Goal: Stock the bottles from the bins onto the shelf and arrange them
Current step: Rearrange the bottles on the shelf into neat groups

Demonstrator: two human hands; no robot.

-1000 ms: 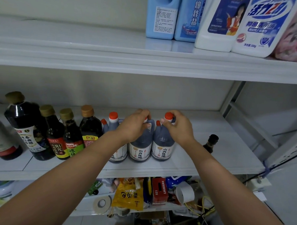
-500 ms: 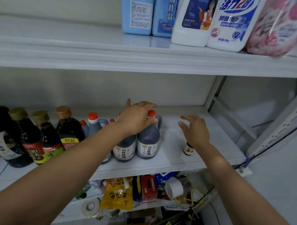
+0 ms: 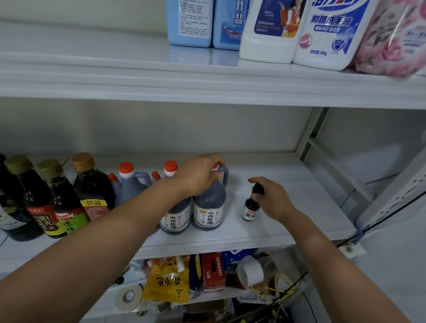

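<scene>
Left hand (image 3: 201,175) grips the cap and handle of a vinegar jug (image 3: 209,205) on the middle shelf (image 3: 290,213); right hand (image 3: 272,200) closes on the neck of a small dark bottle (image 3: 250,208) just beside it. Advisable: slide the small bottle upright against the jug, label forward. Jug labels read 山西陈醋.

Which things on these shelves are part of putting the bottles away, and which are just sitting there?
Part of the job:
- vinegar jug under the left hand
- small dark bottle at the right hand
- middle shelf
- brown-capped sauce bottles

Just sitting there:
- blue and white detergent bottles
- pink bag
- yellow packet
- tape roll
</scene>
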